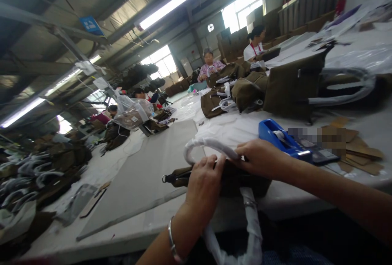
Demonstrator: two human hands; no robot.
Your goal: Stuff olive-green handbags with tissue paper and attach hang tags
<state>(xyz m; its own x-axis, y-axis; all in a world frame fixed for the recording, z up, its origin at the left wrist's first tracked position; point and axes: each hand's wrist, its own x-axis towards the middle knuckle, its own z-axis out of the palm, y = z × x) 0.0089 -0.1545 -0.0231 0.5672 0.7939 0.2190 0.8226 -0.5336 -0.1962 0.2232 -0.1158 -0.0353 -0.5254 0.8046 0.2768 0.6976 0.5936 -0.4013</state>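
A dark olive-brown handbag (231,181) sits at the table's near edge, with a metal ring at its left end. Its far handle (211,144), wrapped in white film, arches up over the bag. The near handle (252,216), wrapped likewise, hangs below the table edge. My left hand (203,183), wearing a silver bangle, grips the bag's top edge with its fingers folded over it. My right hand (260,159) is closed at the right foot of the far handle, where it meets the bag. The fingertips of that hand are partly hidden.
A blue tape dispenser (275,136) stands just beyond my right hand, beside brown cardboard pieces (361,150). More brown bags (294,85) lie farther back. A grey sheet (147,167) covers the table at left, and bags with wrapped handles (33,171) are heaped far left. Other people sit farther away.
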